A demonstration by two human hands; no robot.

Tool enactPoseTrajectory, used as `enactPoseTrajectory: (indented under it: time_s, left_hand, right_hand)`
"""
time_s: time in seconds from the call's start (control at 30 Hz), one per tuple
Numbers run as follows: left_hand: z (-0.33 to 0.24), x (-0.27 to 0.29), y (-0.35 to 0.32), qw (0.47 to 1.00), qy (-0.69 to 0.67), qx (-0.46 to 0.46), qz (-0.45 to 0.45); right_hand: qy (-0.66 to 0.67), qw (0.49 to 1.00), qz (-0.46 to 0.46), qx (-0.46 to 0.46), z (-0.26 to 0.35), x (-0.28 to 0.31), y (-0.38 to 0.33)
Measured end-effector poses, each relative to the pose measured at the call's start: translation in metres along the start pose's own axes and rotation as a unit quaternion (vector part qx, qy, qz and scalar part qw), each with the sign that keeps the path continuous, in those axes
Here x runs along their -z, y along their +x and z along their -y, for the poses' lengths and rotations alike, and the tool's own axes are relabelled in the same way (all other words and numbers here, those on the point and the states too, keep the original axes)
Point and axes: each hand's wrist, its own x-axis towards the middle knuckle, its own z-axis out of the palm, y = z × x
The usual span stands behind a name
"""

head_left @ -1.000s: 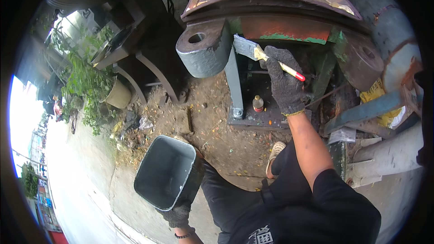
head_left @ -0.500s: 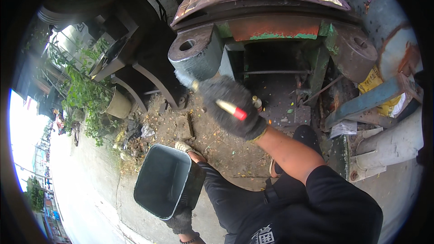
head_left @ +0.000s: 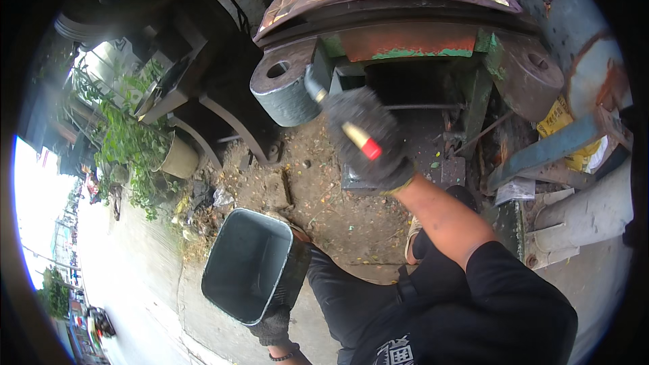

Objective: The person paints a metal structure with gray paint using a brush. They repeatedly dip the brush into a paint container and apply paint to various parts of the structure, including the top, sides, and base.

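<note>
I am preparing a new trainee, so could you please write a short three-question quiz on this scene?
1. True or false: the right hand wears a dark glove and holds a paintbrush with a red-tipped handle.
2. What does the left hand hold? A) a hammer B) a grey rectangular bucket C) a rag
3. Fill in: the brush bristles are up against the grey metal lug that has a round ____ through it.

Key: 1 true; 2 B; 3 hole

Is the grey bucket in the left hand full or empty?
Empty as far as shows: the bucket, tilted toward the camera in the left hand, shows bare grey walls and bottom, with no liquid visible.
</note>
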Motion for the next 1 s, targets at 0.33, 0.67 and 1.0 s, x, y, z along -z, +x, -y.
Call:
enactPoseTrajectory:
  time_s: [0.33, 0.67, 1.0]
  left_hand:
    - [-0.006, 0.007, -0.002, 1.0, -0.008, 0.004, 0.007]
    - [-0.019, 0.006, -0.002, 0.998, -0.012, 0.057, 0.024]
    - [0.005, 0.007, -0.003, 1.0, -0.015, 0.003, 0.015]
  right_hand:
    - [0.094, 0.994, -0.02, -0.046, -0.003, -0.003, -0.001]
    - [0.181, 0.88, -0.171, -0.405, -0.03, 0.029, 0.005]
    - [0.249, 0.858, -0.277, -0.353, -0.018, -0.015, 0.009]
